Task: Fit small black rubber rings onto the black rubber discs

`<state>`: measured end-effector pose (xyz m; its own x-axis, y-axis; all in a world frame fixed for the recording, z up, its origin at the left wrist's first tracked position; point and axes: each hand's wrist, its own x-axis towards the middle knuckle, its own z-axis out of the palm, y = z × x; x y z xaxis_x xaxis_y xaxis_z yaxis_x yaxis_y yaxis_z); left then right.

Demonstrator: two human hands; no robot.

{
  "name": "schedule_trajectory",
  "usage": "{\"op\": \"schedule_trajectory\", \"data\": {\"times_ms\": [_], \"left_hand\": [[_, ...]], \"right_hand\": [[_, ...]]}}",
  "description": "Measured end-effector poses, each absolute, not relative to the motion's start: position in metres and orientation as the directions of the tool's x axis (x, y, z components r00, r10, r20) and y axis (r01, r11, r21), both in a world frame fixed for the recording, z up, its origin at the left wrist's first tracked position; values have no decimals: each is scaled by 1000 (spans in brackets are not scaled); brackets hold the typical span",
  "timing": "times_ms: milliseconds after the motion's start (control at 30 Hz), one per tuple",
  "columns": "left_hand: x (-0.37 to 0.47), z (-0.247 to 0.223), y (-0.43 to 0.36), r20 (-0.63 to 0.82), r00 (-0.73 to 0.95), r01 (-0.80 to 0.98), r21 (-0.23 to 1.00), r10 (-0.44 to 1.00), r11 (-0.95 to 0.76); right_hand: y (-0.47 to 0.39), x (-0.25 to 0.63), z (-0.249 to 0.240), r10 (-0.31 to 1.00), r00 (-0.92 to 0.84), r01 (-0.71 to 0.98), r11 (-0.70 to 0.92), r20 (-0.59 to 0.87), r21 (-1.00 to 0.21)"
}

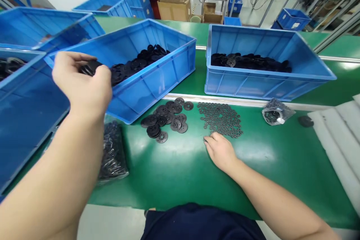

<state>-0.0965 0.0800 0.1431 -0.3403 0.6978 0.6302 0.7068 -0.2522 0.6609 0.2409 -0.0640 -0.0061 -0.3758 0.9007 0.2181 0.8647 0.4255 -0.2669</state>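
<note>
Black discs are gripped between the thumb and fingers of my left hand, raised over the near left corner of a blue bin that holds more black discs. On the green table, my right hand is closed in a pinch around a small dark piece at its fingertips, too small to make out. Just beyond it lies a spread of small black rings. Between the hands, black round discs lie in a loose, partly overlapping pile.
Another blue bin with black discs stands at the back right. A clear bag of black parts lies below my left hand. A smaller bag sits on the right, near white foam sheets. More blue bins line the left.
</note>
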Motion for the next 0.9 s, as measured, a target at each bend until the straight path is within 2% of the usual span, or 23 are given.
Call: {"op": "schedule_trajectory", "data": {"times_ms": [100,167,200,267,333,367,400,433,467,533,600,667,767,900], "left_hand": [[-122,142,108,423,-253,693,707,870,-143],[-124,141,114,349,-248,753,656,904,-47],[-121,142,111,368,-255,809,587,894,-11],[-107,145,96,520,-228,919,394,823,5],[-88,148,69,657,-95,978,201,748,-52],[-80,146,54,650,-36,989,132,759,-67],[-72,143,40,582,-5,995,86,814,-56],[-66,137,28,454,6,999,39,891,-26],[-62,129,19,292,-7,1000,-12,956,11],[-59,108,8,-20,-88,992,-94,996,86],[-59,84,5,-208,-167,983,-117,964,145],[-59,64,6,-256,-154,988,-70,954,140],[-54,46,3,-165,-26,999,34,986,32],[-38,45,-5,33,48,997,65,998,-50]], "right_hand": [[-64,242,-10,891,-374,852,440,257,-283],[-64,243,-12,891,-371,850,439,261,-292],[-65,243,-12,893,-369,849,437,259,-297],[-65,243,-12,895,-367,848,434,252,-306],[-66,243,-10,898,-365,847,430,245,-313],[-66,243,-10,900,-363,847,426,240,-318],[-66,242,-9,902,-362,847,424,235,-321],[-66,242,-9,903,-361,847,422,232,-324],[-66,242,-9,903,-361,846,422,231,-327],[-66,241,-9,901,-363,841,426,236,-333],[-66,241,-10,899,-362,835,430,245,-344],[-66,241,-10,899,-358,830,429,251,-355],[-66,242,-11,899,-354,827,429,257,-363],[-66,241,-11,895,-346,814,436,281,-385]]}}
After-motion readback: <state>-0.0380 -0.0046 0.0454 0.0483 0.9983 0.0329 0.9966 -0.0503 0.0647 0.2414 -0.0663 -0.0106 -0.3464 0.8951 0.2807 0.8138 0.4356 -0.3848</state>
